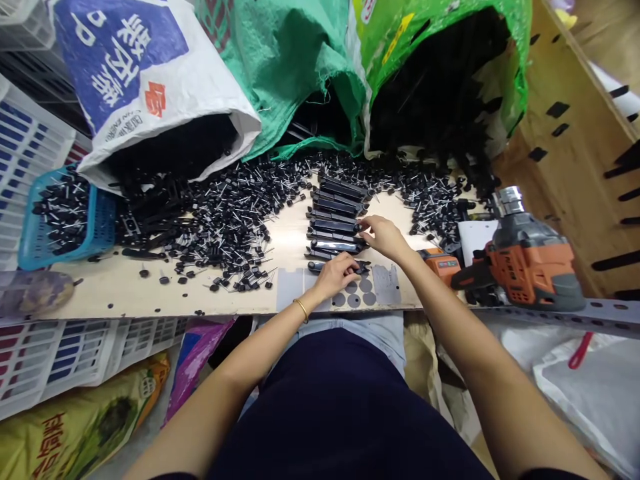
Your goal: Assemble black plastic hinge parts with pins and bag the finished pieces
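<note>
Several long black plastic parts (336,226) lie side by side in a column on the pale wooden board (289,230). My left hand (336,275) is at the nearest part of the column, its fingers bent and pressed together at that part's right portion. Further up on the right side, my right hand (383,235) touches the right ends of the parts, thumb and index finger curved toward each other. What lies between those fingertips is too small to tell. Small black pieces with metal pins (225,220) are heaped left of the column and behind it.
Behind the board lie a white sack (200,80), a green sack (280,60) and a bright green bag (520,53), open toward me. A blue basket (103,223) of pinned pieces stands left. An orange power tool (535,267) lies right. Grey discs (369,298) sit near the front edge.
</note>
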Demonstrator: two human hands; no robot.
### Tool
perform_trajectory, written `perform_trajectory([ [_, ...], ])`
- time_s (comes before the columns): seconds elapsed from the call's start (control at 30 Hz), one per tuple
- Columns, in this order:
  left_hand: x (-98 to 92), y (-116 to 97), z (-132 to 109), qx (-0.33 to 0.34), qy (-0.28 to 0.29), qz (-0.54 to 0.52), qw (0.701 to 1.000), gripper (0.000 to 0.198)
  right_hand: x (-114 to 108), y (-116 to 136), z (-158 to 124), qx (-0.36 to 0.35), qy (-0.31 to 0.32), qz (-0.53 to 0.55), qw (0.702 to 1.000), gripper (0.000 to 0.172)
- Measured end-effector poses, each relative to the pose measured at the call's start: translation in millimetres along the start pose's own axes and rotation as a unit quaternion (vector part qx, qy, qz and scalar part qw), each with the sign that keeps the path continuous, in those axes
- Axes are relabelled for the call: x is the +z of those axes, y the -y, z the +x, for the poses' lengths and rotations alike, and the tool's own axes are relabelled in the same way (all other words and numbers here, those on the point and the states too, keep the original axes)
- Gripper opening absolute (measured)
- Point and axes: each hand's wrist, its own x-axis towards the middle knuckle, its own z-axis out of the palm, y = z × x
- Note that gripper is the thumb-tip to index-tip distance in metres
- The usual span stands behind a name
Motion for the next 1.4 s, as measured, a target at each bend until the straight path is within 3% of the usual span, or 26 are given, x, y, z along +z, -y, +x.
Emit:
perform_trajectory([
  [0.23,-3.8,-2,2,0.005,0.022,0.002,1.0,0.006,1,-10,-13,-0.022,-0.036,0.045,0.998,0.022],
  [0.4,-6.5,-10,6,-0.016,0.04,0.037,0.998,0.007,-9,2,-6,-0.04,-0.03,0.035,0.998,0.02],
  [0.6,-16.0,-15,2,-0.009,0.059,0.075,0.995,0.02,1,20,-46,-0.065,0.089,0.014,0.994,0.012],
  [0.67,-21.6,-14,-6,0.003,0.04,0.101,0.994,0.025,14,22,-63,-0.082,0.088,0.019,0.993,0.017],
  [0.77,-30.0,-16,-16,0.006,0.026,0.237,0.971,0.023,34,19,-77,-0.09,0.042,0.007,0.995,0.013],
  [0.9,-50.0,-35,-18,-0.004,0.124,0.352,0.928,0.018,38,16,-86,-0.146,0.011,-0.025,0.989,0.02],
  [0.97,-69.1,-53,-15,0.02,0.151,0.326,0.933,0.017,28,16,-95,-0.211,-0.018,-0.033,0.977,0.028],
  [1.07,-101.3,-80,-11,0.031,0.135,0.202,0.97,0.034,3,17,-113,-0.288,-0.109,-0.005,0.951,0.03],
  [1.13,-113.9,-91,-12,0.007,0.217,0.056,0.975,0.046,-12,18,-124,-0.321,-0.16,0.013,0.933,0.027],
  [1.2,-113.5,-96,-17,-0.017,0.336,-0.1,0.936,0.048,-23,19,-132,-0.347,-0.168,0.03,0.922,0.026],
  [1.23,-108.8,-97,-21,-0.033,0.366,-0.162,0.916,0.044,-25,19,-134,-0.356,-0.166,0.039,0.919,0.027],
  [1.3,-94.4,-98,-33,-0.077,0.338,-0.227,0.91,0.044,-26,17,-138,-0.355,-0.179,0.049,0.916,0.026],
  [1.4,-73.9,-105,-49,-0.146,0.221,-0.176,0.948,0.055,-21,13,-137,-0.311,-0.226,0.013,0.923,0.019],
])
